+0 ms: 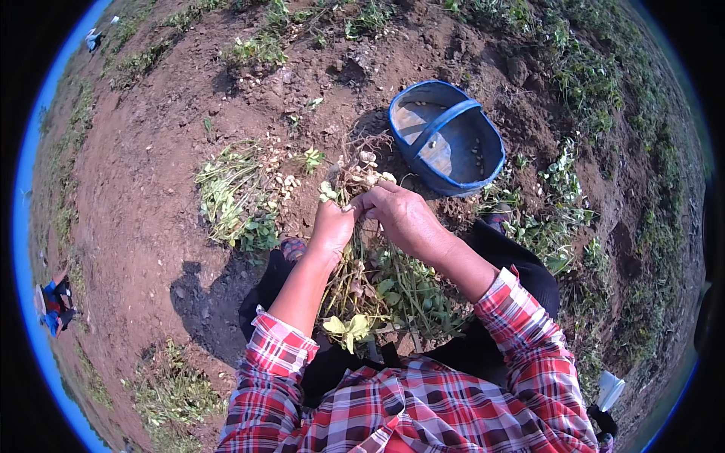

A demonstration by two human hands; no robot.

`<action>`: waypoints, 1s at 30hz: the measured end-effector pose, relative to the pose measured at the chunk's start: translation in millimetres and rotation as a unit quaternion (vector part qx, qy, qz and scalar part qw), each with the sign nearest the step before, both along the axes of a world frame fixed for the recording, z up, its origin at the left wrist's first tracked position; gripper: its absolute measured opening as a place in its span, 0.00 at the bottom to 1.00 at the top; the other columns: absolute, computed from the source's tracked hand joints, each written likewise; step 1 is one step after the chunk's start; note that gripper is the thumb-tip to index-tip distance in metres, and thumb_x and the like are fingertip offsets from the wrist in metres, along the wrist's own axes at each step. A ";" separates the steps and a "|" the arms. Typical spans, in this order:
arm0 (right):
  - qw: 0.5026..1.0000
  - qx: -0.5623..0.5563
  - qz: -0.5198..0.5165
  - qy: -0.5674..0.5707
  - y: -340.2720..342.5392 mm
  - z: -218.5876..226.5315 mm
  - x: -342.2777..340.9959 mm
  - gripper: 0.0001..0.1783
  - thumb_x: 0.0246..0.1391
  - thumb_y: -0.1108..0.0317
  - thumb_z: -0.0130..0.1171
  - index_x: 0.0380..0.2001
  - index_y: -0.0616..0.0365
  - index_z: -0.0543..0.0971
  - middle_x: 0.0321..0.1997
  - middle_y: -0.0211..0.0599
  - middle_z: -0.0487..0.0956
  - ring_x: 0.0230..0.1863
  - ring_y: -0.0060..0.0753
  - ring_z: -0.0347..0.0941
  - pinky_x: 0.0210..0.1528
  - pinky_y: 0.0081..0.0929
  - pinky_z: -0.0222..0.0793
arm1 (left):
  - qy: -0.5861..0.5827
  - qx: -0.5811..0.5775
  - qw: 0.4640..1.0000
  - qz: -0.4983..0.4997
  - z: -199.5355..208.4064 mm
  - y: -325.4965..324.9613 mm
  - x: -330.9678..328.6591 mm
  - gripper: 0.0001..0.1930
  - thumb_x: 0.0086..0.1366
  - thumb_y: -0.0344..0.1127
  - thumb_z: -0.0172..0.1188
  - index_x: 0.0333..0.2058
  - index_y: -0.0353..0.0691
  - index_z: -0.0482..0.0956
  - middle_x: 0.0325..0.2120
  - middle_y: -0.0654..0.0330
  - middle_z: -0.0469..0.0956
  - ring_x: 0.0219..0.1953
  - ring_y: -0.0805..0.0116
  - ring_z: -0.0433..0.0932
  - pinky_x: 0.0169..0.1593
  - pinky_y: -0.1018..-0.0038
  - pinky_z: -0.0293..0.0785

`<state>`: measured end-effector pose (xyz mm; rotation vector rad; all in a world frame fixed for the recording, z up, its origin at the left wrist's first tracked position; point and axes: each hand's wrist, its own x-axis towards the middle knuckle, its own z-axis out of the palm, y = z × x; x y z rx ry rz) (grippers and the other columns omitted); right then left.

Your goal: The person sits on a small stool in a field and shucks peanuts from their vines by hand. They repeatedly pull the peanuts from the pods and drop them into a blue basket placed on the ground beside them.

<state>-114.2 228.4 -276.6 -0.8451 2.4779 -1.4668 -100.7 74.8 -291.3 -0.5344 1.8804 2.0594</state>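
Observation:
A bunch of pulled peanut plants [361, 283] hangs between my knees, its leafy stems toward me and its roots upward. My left hand [333, 229] is closed around the stems just below the roots. Pale peanut pods [367, 178] cluster at the root end, beyond my fingers. My right hand [404, 217] meets the left one there, its fingers closed at the pods and roots. Exactly which pod they pinch is hidden. Just beyond my right hand stands a blue bucket [495, 157] with an arched handle and a few pods inside.
A heap of peanut stems [225, 196] lies on the soil to the left, with loose pods [286, 186] beside it. Another plant pile [177, 389] is at the lower left. Green plants line the right side. A person [56, 303] is far off at the left edge.

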 end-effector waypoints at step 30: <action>0.996 -0.007 0.030 -0.087 -10.4 10.8 23.2 0.05 0.53 0.72 0.55 0.29 0.62 0.76 0.29 0.45 0.74 0.36 0.49 0.74 0.41 0.42 0.70 | -0.074 -0.131 0.977 0.154 -8.7 -29.8 -9.3 0.21 0.56 0.47 0.70 0.35 0.32 0.79 0.32 0.59 0.78 0.36 0.73 0.73 0.52 0.64 0.66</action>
